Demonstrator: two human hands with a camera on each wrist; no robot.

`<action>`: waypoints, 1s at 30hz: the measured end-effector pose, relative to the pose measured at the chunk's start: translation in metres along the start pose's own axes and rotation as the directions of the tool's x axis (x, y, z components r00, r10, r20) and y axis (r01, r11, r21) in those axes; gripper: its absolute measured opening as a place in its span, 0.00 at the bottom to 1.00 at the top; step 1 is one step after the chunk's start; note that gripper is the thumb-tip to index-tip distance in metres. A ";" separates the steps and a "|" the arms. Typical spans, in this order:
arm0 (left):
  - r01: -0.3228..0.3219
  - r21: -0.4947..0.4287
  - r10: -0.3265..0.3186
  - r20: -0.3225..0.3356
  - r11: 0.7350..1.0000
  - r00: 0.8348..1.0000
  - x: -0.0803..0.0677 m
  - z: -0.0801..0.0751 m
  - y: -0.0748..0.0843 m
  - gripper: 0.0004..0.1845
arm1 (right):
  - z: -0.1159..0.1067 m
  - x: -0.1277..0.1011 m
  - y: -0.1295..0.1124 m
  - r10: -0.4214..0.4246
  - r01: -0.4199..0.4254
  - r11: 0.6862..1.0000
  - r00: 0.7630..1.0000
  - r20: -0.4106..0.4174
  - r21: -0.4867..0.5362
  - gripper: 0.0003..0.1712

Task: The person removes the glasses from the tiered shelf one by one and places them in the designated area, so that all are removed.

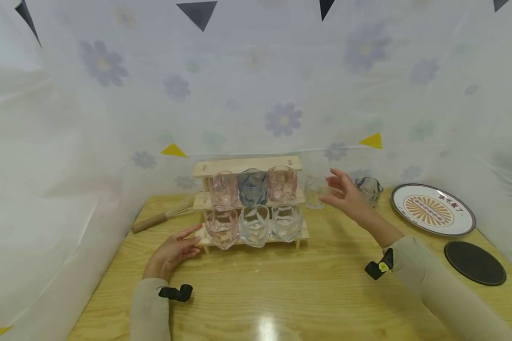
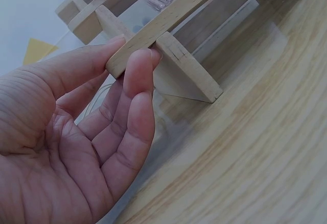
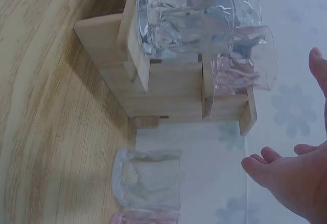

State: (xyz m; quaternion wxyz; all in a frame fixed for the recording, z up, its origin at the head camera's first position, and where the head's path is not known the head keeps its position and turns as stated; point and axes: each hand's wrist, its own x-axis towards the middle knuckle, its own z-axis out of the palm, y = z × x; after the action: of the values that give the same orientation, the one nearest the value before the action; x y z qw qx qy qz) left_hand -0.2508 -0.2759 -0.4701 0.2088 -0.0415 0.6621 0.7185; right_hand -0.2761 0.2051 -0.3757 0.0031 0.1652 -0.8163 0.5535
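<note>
While resting low on the wooden bench [image 1: 281,289], left hand [image 1: 170,253] lies open, fingers straight, fingertips [image 2: 139,63] touching the end of the bottom step of the stepped wooden rack [image 1: 247,166], thumb above that board edge. Right hand [image 1: 345,196] raised off the bench, open too, fingers spread and relaxed, gripping nothing, just beside the rack's far end.

Between the two hands: the rack, three steps, six tumblers in two rows. Upper row: pink glass [image 1: 222,188], blue-grey glass [image 1: 252,186], another pink one [image 1: 282,183]. Lower row: pink tumbler [image 1: 222,228] nearest the left hand, then two clear tumblers [image 1: 254,225].

Just beyond the right hand's fingers: a clear glass [image 1: 313,192] standing on the bench beside the rack; a small glass jug [image 1: 369,189] close behind the palm. Further out past the right hand: a patterned plate [image 1: 433,209] and a dark round coaster [image 1: 474,263]. Beyond the left hand: a whisk [image 1: 162,218] with wooden handle, lying flat. Flowered white sheeting [image 1: 281,94] behind everything.
</note>
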 end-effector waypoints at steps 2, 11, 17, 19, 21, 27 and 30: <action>0.000 0.001 0.000 0.002 1.000 1.000 0.001 0.000 0.001 0.32 | 0.010 0.008 -0.002 -0.007 0.007 1.000 1.000 0.017 0.002 0.50; -0.023 0.021 0.022 0.058 1.000 0.998 0.003 0.001 0.000 0.35 | 0.040 0.036 -0.009 -0.004 0.004 1.000 0.997 0.074 0.011 0.51; -0.019 0.025 0.018 0.054 1.000 0.998 0.004 0.000 0.000 0.34 | 0.051 0.049 -0.005 0.014 -0.021 0.997 0.995 0.102 0.070 0.53; -0.018 0.027 0.017 0.051 0.999 0.999 0.004 -0.001 0.000 0.34 | 0.054 0.051 -0.006 0.026 -0.034 0.997 0.995 0.101 0.072 0.54; -0.018 0.027 0.016 0.048 0.999 0.999 0.004 -0.001 0.000 0.34 | 0.056 0.052 -0.007 0.036 -0.042 0.997 0.995 0.092 0.066 0.54; -0.013 0.014 0.013 0.023 1.000 1.000 0.000 -0.002 0.000 0.34 | 0.063 0.056 -0.005 0.047 -0.049 0.998 0.998 0.043 0.035 0.54; -0.012 0.007 0.012 0.018 1.000 1.000 -0.001 -0.001 0.000 0.34 | 0.067 0.056 -0.005 0.042 -0.042 0.999 0.999 0.030 0.019 0.55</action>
State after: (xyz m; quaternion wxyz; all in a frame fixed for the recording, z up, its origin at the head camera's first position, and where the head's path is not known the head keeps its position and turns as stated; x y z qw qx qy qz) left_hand -0.2505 -0.2774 -0.4697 0.2105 -0.0303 0.6630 0.7178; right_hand -0.3156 0.1276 -0.3864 -0.0223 0.1564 -0.8142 0.5587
